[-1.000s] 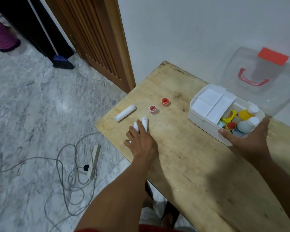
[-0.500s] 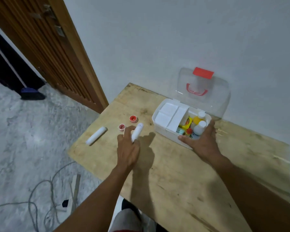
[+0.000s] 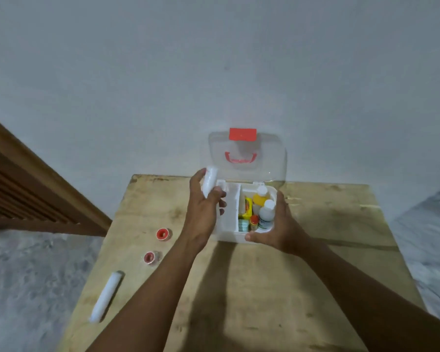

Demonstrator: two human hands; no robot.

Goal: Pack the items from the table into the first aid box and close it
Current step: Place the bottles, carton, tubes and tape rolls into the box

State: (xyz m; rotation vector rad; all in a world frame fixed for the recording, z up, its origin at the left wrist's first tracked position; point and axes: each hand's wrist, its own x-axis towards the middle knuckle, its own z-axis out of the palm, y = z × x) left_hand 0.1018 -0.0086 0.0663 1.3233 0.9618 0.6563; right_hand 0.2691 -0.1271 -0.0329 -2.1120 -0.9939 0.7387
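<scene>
While we hold white roll [image 3: 209, 184] clenched in left hand [image 3: 203, 217] over left edge of first aid box [image 3: 229, 233], right hand [image 3: 277, 231] grips box's near right corner; risk: roll snags white tray [image 3: 229, 204] or knocks bottles [image 3: 266, 214]; clear lid [image 3: 247, 158] propped open could drop; second roll [image 3: 106, 295] lies near table [image 3: 264, 288] edge, tape spools [image 3: 163, 235] nearby, all unpacked; labels too blurred to read.

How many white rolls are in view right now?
2. One white roll is held in the left hand at the first aid box's left edge; the other roll lies near the table's front-left edge. More may be hidden inside.
</scene>
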